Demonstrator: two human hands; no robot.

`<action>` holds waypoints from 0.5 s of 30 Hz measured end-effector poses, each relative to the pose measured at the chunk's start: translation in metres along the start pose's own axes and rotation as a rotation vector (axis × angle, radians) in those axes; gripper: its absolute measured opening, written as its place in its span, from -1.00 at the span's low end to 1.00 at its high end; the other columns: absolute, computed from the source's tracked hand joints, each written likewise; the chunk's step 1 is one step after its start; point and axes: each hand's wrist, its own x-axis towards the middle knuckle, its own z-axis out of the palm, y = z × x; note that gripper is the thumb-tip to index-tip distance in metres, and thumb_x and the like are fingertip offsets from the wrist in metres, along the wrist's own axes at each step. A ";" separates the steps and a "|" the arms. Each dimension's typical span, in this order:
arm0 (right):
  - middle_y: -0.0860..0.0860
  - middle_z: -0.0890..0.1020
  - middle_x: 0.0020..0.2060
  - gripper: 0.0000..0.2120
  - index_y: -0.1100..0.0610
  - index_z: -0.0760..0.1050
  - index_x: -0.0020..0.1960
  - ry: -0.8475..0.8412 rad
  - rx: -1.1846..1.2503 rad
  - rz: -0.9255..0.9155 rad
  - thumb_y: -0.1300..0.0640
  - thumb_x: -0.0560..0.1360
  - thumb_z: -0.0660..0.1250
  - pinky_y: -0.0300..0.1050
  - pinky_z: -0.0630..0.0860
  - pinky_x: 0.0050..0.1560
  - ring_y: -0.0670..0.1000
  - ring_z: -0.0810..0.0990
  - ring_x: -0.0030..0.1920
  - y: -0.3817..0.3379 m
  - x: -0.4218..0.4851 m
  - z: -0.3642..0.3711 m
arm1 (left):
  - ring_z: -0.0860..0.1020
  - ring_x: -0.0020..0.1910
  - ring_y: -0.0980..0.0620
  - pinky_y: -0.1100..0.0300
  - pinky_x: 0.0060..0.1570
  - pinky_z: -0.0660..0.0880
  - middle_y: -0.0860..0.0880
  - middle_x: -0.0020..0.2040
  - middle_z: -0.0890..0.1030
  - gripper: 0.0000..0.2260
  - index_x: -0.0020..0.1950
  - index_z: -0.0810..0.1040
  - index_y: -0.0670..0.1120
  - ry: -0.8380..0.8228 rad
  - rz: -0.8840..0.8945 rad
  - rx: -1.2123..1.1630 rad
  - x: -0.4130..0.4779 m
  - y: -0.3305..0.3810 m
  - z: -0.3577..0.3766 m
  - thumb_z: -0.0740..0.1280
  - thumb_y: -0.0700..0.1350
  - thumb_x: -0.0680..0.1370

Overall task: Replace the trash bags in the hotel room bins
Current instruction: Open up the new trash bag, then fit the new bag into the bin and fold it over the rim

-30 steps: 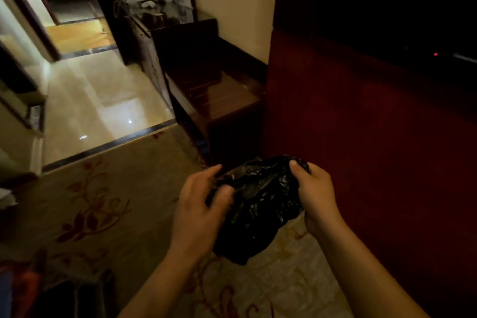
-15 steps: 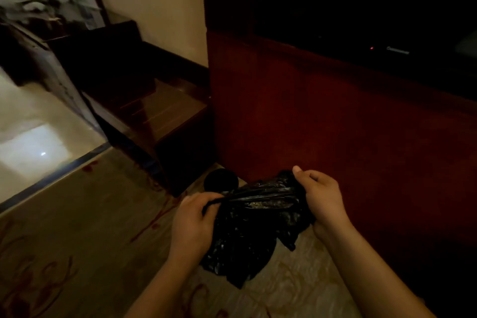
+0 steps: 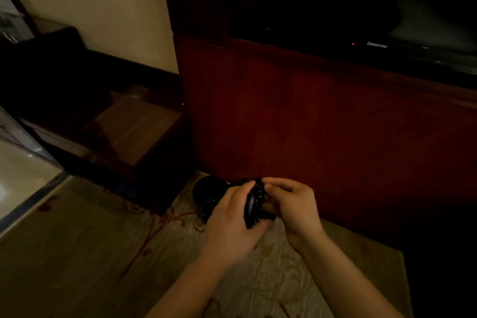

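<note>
Trash bag (image 3: 251, 208): black plastic, bunched into a narrow wad and held off the floor in front of the bin, on its right side and overlapping its near-right edge.
Left hand (image 3: 229, 217): fingers curled round the left side of the wad, thumb lying along its top. It covers part of the bin's near-right wall.
Right hand (image 3: 291, 206): fingertips pinch the wad's upper right edge. It is on the far side of the bag from the bin.
Bin (image 3: 206, 192): a small, dark, round bin standing upright on the carpet (image 3: 90, 253), mouth up. It is too dim to tell whether a liner sits inside it.
Key relation: the bin lies left of and just beyond the hands, lower than the bag. The left hand is plainly the nearer one, and the right hand is a bag's width further out.
Long axis: the wad runs roughly up and down between the two hands, in line with the bin's upright axis but offset to its right.
Judgement of the step: the bag looks ready to be opened, but no open mouth shows yet. It would then need carrying left and down over the bin's rim.
Risk: the thin plastic may cling shut, and in this light the bag's edge is hard to find.
Around the bin: a dark red cabinet (image 3: 309, 124) rises directly behind it, with a television (image 3: 335, 8) above. A low wooden stand (image 3: 134, 129) sits to its left.
</note>
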 end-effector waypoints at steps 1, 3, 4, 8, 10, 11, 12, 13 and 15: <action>0.10 0.73 -0.15 -0.88 0.17 0.67 0.01 -0.004 -0.020 -0.010 0.28 0.56 0.37 -0.06 0.69 -0.12 -0.01 0.74 -0.19 -0.002 0.000 0.002 | 0.46 0.26 0.19 0.26 0.20 0.43 0.18 0.29 0.46 -0.56 0.44 0.41 0.07 0.095 0.009 0.020 0.006 -0.007 -0.001 0.35 0.06 0.58; 0.07 0.72 -0.20 -0.87 0.16 0.67 0.01 -0.003 -0.075 -0.040 0.31 0.53 0.39 -0.05 0.70 -0.10 -0.02 0.74 -0.20 -0.007 0.007 -0.001 | 0.59 0.08 0.16 0.23 0.07 0.54 0.15 0.09 0.62 -0.80 0.21 0.63 0.01 0.233 0.003 -0.005 0.016 -0.022 -0.005 0.35 -0.12 0.60; 0.04 0.72 -0.21 -0.86 0.14 0.68 0.01 -0.006 -0.125 -0.060 0.30 0.51 0.42 -0.02 0.70 -0.07 -0.02 0.74 -0.21 -0.009 0.012 -0.004 | 0.59 0.01 0.21 0.22 0.02 0.56 0.19 0.01 0.61 -0.84 0.14 0.66 0.00 0.262 0.006 -0.025 0.021 -0.028 -0.008 0.35 -0.15 0.59; -0.12 0.67 -0.05 -0.74 0.01 0.65 0.14 0.023 -0.896 -0.359 0.08 0.45 0.49 -0.21 0.61 -0.04 -0.12 0.65 -0.06 -0.001 0.042 -0.012 | 0.55 -0.04 0.29 0.33 -0.02 0.51 0.29 -0.06 0.55 -0.86 0.08 0.66 -0.01 0.279 0.027 -0.065 0.045 -0.035 -0.013 0.32 -0.16 0.61; -0.10 0.54 0.01 -0.64 -0.04 0.56 0.20 0.069 -1.165 -0.517 -0.04 0.43 0.48 -0.21 0.54 -0.13 -0.06 0.55 0.04 0.011 0.059 -0.010 | 0.55 -0.01 0.26 0.34 -0.02 0.49 0.22 -0.05 0.57 -0.86 0.07 0.64 -0.01 0.296 0.055 -0.076 0.061 -0.034 -0.015 0.30 -0.17 0.63; -0.08 0.47 0.04 -0.58 -0.07 0.51 0.24 0.070 -1.199 -0.520 -0.08 0.42 0.48 -0.17 0.54 -0.15 -0.02 0.49 0.08 0.019 0.070 -0.010 | 0.54 0.00 0.25 0.36 -0.01 0.48 0.19 -0.04 0.58 -0.86 0.06 0.64 -0.01 0.296 0.069 -0.073 0.070 -0.034 -0.016 0.29 -0.17 0.63; -0.07 0.43 0.08 -0.56 -0.10 0.47 0.27 0.047 -1.199 -0.495 -0.09 0.42 0.47 -0.14 0.55 -0.14 0.00 0.44 0.12 0.027 0.082 -0.010 | 0.54 0.01 0.25 0.38 -0.01 0.46 0.18 -0.03 0.58 -0.86 0.06 0.63 -0.01 0.288 0.082 -0.068 0.079 -0.035 -0.018 0.28 -0.17 0.63; -0.08 0.43 0.13 -0.60 -0.11 0.47 0.26 -0.006 -1.172 -0.455 -0.04 0.46 0.44 -0.13 0.54 -0.12 0.00 0.44 0.14 0.033 0.096 -0.010 | 0.54 0.01 0.25 0.40 -0.02 0.44 0.17 -0.03 0.58 -0.86 0.06 0.62 -0.01 0.287 0.088 -0.061 0.087 -0.037 -0.021 0.27 -0.17 0.64; -0.08 0.53 0.13 -0.77 -0.07 0.54 0.17 -0.126 -1.077 -0.326 0.13 0.53 0.34 -0.11 0.55 -0.20 -0.04 0.55 0.01 0.044 0.122 -0.011 | 0.54 -0.01 0.23 0.42 -0.05 0.43 0.15 -0.02 0.58 -0.85 0.06 0.62 -0.01 0.309 0.068 -0.025 0.105 -0.049 -0.030 0.26 -0.16 0.64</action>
